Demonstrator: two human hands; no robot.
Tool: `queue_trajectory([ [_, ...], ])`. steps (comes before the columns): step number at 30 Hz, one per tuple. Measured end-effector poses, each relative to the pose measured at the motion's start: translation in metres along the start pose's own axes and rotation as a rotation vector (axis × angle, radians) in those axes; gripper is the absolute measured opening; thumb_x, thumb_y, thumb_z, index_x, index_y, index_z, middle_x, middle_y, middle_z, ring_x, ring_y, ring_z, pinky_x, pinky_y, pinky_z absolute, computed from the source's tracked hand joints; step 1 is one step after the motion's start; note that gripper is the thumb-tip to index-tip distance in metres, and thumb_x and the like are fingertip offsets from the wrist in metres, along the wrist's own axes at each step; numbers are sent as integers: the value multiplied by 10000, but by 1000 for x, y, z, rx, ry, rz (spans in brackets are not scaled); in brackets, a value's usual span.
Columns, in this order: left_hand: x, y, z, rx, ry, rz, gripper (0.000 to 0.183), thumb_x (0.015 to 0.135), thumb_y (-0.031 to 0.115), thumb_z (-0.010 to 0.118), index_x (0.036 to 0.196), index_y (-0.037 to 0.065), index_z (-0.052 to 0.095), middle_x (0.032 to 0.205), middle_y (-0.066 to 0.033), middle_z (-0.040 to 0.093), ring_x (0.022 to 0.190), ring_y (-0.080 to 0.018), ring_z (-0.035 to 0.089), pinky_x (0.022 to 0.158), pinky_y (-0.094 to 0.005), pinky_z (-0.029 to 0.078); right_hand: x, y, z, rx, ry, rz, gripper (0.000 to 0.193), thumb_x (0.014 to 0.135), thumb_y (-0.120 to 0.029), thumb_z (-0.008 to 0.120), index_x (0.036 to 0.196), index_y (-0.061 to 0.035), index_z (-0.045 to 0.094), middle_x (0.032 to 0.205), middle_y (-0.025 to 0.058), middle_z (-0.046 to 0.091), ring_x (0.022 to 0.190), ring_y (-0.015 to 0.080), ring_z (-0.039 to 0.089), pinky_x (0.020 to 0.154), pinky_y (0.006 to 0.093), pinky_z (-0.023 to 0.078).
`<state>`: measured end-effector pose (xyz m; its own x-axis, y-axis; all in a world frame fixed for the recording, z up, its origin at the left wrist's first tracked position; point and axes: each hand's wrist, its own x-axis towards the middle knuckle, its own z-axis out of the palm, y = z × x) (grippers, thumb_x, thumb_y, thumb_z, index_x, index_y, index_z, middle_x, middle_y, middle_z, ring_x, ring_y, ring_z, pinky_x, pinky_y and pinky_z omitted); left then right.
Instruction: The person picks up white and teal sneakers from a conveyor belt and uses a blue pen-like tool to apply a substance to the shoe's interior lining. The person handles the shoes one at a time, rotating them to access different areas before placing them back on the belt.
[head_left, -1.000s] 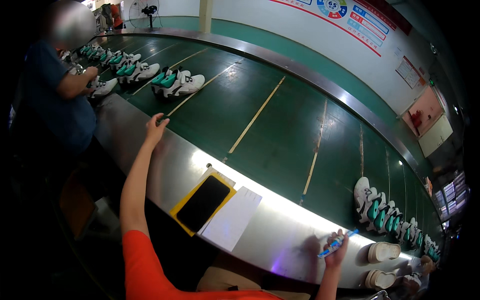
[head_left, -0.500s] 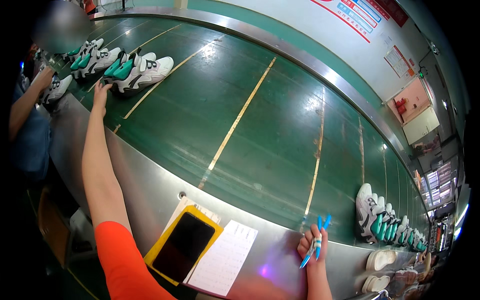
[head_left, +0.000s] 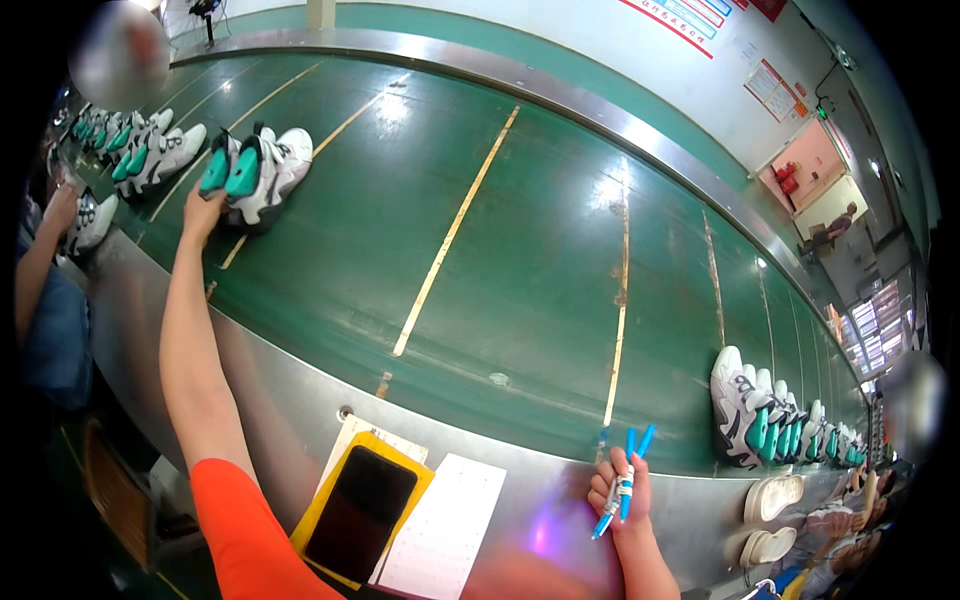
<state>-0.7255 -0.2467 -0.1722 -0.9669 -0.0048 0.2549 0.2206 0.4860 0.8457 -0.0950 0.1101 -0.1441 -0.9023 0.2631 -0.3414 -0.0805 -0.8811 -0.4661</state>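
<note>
At the far left, my left hand (head_left: 203, 214) has its fingers closed at the heel of a white and grey sneaker (head_left: 220, 168) with a teal inside. Its mate (head_left: 272, 182) stands right beside it on the green belt, toes pointing away from me. The exact finger grip is partly hidden by the shoe. Over the near metal edge at the right, my right hand (head_left: 625, 490) is closed around blue and white pens (head_left: 638, 445), their ends sticking out above and below the fist.
A black phone (head_left: 362, 505) lies on a yellow pad, next to a white paper sheet (head_left: 450, 525). More sneakers (head_left: 160, 160) stand farther left, and a row (head_left: 740, 410) stands at the right. Pale shoe soles (head_left: 772, 497) sit by the right edge. A co-worker's hand (head_left: 62, 208) is at far left.
My left hand has moved onto the sneaker's heel, and the pair has turned so the toes point more away from me. My right hand still holds the pens. The view has shifted slightly.
</note>
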Motion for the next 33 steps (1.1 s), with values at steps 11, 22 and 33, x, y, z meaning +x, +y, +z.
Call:
queue_trajectory([
  [11, -154, 104, 56, -162, -420, 300, 569, 669, 111, 697, 1190, 39, 477, 962, -104, 597, 807, -174, 592, 607, -312, 516, 5, 12, 6, -162, -115, -111, 279, 894, -300, 402, 733, -76, 443, 657, 28, 413, 594, 118, 405, 559, 234, 368],
  [22, -345, 241, 137, 87, -455, 356, 692, 623, 318, 714, 1236, 144, 444, 1087, -178, 574, 1024, -334, 544, 860, -383, 429, -106, -21, 39, -447, 32, -358, 283, 893, -308, 392, 786, -67, 494, 624, 17, 449, 544, 74, 443, 490, 193, 357],
  [33, -369, 231, 138, -10, -220, 405, 632, 671, 211, 694, 1194, 10, 400, 1057, -134, 475, 1021, -284, 463, 892, -367, 377, -252, 14, -53, -221, 153, -462, 277, 893, -298, 402, 786, -56, 483, 635, 21, 457, 531, 74, 441, 487, 191, 348],
])
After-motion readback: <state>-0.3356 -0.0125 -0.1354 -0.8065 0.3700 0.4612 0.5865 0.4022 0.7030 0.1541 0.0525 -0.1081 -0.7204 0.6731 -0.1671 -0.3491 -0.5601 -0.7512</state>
